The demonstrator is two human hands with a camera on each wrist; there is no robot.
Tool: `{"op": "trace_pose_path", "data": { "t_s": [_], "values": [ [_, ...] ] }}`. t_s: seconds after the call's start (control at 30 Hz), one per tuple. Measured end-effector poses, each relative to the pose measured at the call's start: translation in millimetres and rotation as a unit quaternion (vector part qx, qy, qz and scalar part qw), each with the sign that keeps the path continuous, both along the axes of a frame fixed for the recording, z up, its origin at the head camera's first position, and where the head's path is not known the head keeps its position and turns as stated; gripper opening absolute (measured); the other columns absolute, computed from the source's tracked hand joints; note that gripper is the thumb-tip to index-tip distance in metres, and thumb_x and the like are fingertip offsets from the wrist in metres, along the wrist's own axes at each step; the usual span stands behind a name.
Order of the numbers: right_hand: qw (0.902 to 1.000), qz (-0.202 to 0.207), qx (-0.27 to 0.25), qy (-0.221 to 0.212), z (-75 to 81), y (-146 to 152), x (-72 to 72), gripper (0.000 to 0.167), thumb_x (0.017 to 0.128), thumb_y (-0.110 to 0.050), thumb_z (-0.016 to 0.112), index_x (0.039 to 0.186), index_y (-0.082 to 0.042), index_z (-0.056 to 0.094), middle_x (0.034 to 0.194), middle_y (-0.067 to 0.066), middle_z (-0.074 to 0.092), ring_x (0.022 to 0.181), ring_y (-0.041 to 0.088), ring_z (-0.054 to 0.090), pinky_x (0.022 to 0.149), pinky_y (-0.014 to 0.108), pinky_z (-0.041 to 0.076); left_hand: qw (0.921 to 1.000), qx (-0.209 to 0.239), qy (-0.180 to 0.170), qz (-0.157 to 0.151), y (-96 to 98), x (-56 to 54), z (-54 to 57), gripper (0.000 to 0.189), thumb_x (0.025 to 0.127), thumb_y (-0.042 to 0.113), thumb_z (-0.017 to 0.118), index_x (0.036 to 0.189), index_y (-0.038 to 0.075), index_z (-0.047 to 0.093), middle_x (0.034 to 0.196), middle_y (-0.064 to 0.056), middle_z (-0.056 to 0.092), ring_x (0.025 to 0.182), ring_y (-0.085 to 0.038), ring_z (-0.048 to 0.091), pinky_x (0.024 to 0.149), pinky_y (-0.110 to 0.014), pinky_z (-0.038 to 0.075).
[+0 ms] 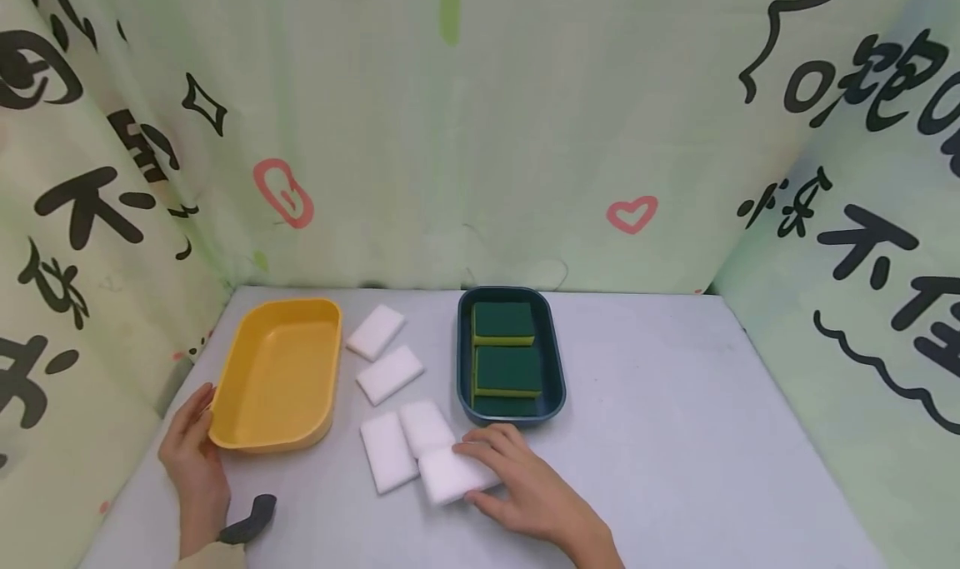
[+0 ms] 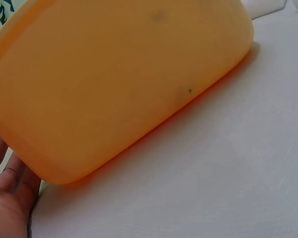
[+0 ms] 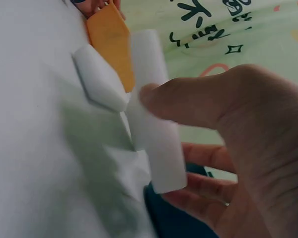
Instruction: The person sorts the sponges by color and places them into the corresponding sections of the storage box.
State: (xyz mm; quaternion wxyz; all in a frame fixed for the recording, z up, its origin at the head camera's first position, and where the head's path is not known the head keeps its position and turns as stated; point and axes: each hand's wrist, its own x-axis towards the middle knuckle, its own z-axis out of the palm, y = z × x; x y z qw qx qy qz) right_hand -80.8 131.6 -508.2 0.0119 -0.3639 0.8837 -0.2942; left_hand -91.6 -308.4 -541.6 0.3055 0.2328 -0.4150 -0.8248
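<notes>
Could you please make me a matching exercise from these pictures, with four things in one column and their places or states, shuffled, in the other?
Things
1. yellow rectangular plastic tray
2. dark blue rectangular tray
3. green-and-yellow rectangular sponges
4. right hand

Places and states
A. lie inside a tray
B. pinches a white rectangular foam-like block between thumb and fingers
C. is touched on its left side by the left hand
D. has smaller things lying in it

Right pairs: 1-C, 2-D, 3-A, 4-B.
</notes>
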Motion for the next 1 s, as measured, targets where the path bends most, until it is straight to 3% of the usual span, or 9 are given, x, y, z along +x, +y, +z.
{"op": "trace_pose_path", "data": {
  "t_s": [0.37, 0.63, 1.0],
  "values": [
    [0.9970, 0.000, 0.055, -0.054, 9.2, 10, 5.7, 0.045, 0.092, -0.024, 0.079, 0.135, -0.021, 0.065, 0.134, -0.007, 0.061, 0.129, 0.018, 0.052, 0.109, 0.037, 0.053, 0.9991, -0.036, -0.022, -0.008, 1.5, -1.8, 2.0, 0.037, 0.105, -0.001, 0.050, 0.139, -0.006, 0.062, 0.126, 0.000, 0.072, 0.117, -0.009, 0.066, 0.094, -0.011, 0.056],
    [0.9979, 0.009, 0.023, -0.060, 16.4, -9, -3.8, 0.048, 0.095, -0.032, 0.077, 0.140, -0.025, 0.062, 0.141, -0.011, 0.058, 0.131, 0.013, 0.050, 0.111, 0.036, 0.051, 0.9984, -0.039, -0.037, -0.019, 0.0, -1.7, 1.7, 0.038, 0.106, 0.001, 0.048, 0.141, -0.004, 0.062, 0.130, 0.000, 0.071, 0.118, -0.008, 0.066, 0.094, -0.011, 0.056],
    [0.9983, 0.021, -0.044, -0.031, 23.6, -57, -20.9, 0.050, 0.095, -0.041, 0.076, 0.142, -0.027, 0.062, 0.139, -0.007, 0.060, 0.127, 0.012, 0.050, 0.107, 0.036, 0.052, 0.9993, -0.037, -0.010, -0.003, 1.7, -0.3, 0.1, 0.037, 0.104, -0.002, 0.048, 0.138, -0.008, 0.062, 0.124, -0.001, 0.074, 0.117, -0.010, 0.067, 0.096, -0.012, 0.056]
  ]
}}
